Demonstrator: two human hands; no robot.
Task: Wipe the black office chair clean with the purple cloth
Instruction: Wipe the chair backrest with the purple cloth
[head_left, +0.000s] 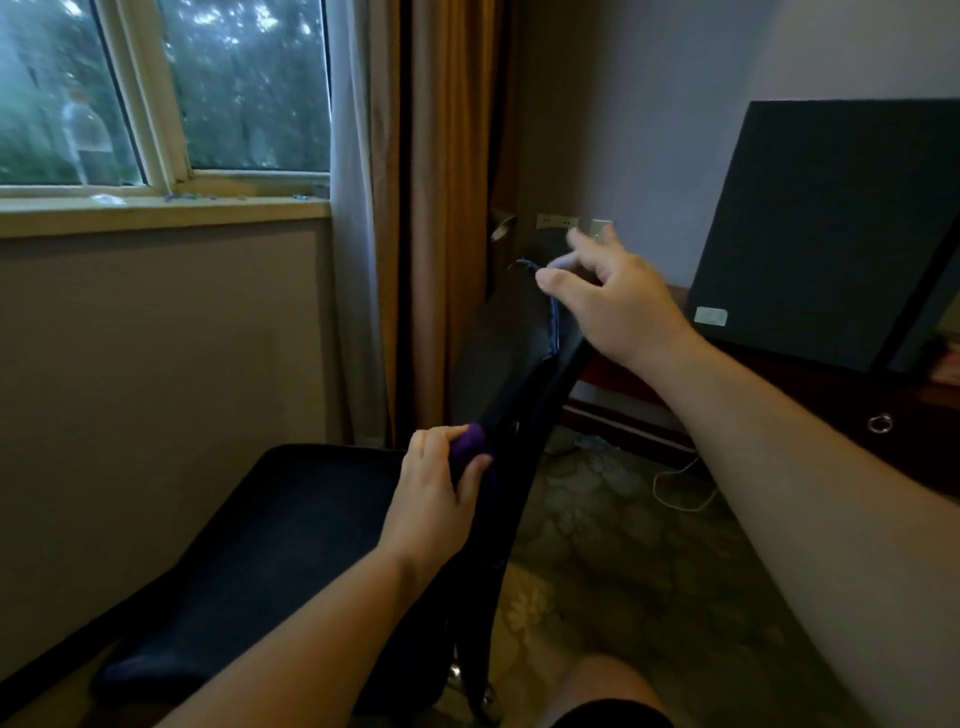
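The black office chair (291, 525) fills the lower middle, its seat to the left and its backrest (498, 353) rising edge-on toward the wall. My left hand (431, 493) is shut on the bunched purple cloth (467, 447), pressed against the lower edge of the backrest. My right hand (613, 296) hovers at the top of the backrest with fingers spread and slightly blurred; whether it touches the chair is unclear.
A window (156, 98) with sill and curtains (415, 208) stands behind the chair. A dark monitor (831, 228) sits on a wooden desk (779, 384) at right. A white cable (680, 493) lies on the patterned carpet. My knee (608, 696) shows at the bottom.
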